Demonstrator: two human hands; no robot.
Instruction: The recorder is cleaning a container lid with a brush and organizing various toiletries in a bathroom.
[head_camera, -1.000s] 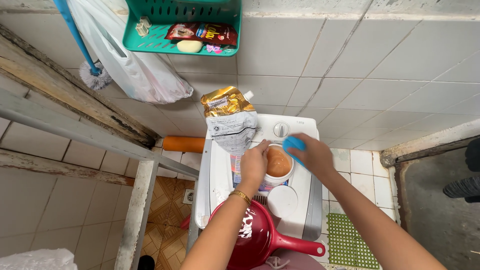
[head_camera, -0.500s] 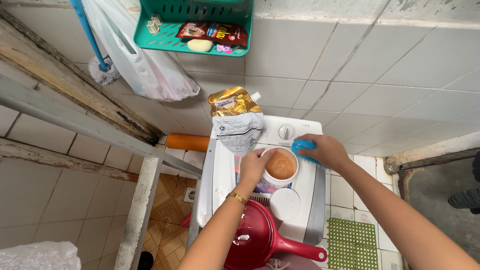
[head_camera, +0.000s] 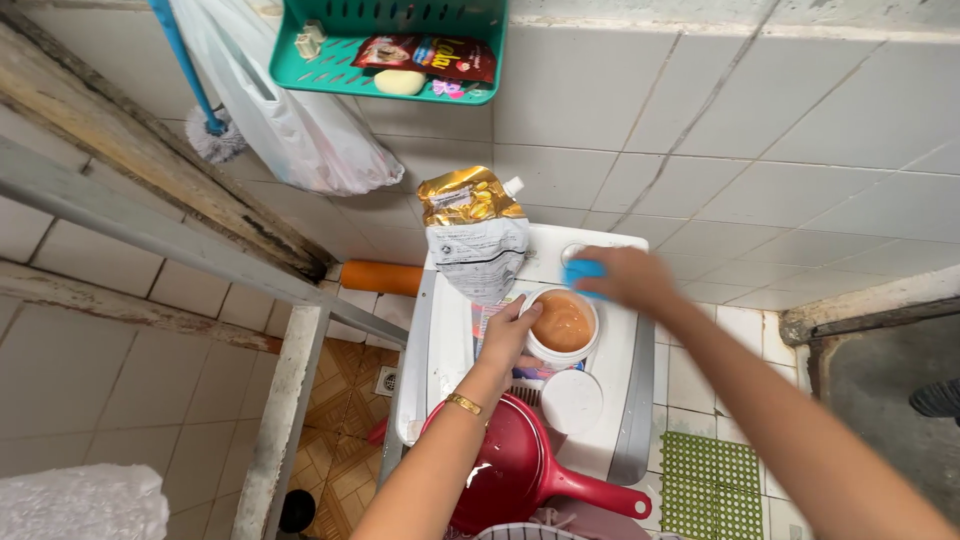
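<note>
Tub (head_camera: 562, 328): white, open, orange-brown paste inside; sits on washer top (head_camera: 450, 350), centre-rear, just in front of control panel.
L hand (head_camera: 512, 330): fingers curled against tub's left wall, thumb at rim; gold bracelet (head_camera: 462, 404) on wrist.
R hand (head_camera: 622, 277): blurred, closed round blue scoop (head_camera: 585, 272), over tub's rear-right rim, near dial; scoop touching tub or not – can't tell.
Lid (head_camera: 571, 401): white, round, flat on washer just in front of tub, apart from it.
Pouch (head_camera: 474, 235): gold/silver, upright, leaning at rear-left of washer, lower edge close to tub and L hand.
Dipper (head_camera: 520, 470): red, handle pointing right, overhangs washer's front edge, under L forearm.
Room: washer's left strip bare; right strip narrow, bare to edge. Tiled wall (head_camera: 760, 130) close behind. Green mat (head_camera: 712, 488) on floor to right.
Above: green basket (head_camera: 300, 70) on wall w/ soap and sachet; plastic bag (head_camera: 300, 130) hanging beside it.
</note>
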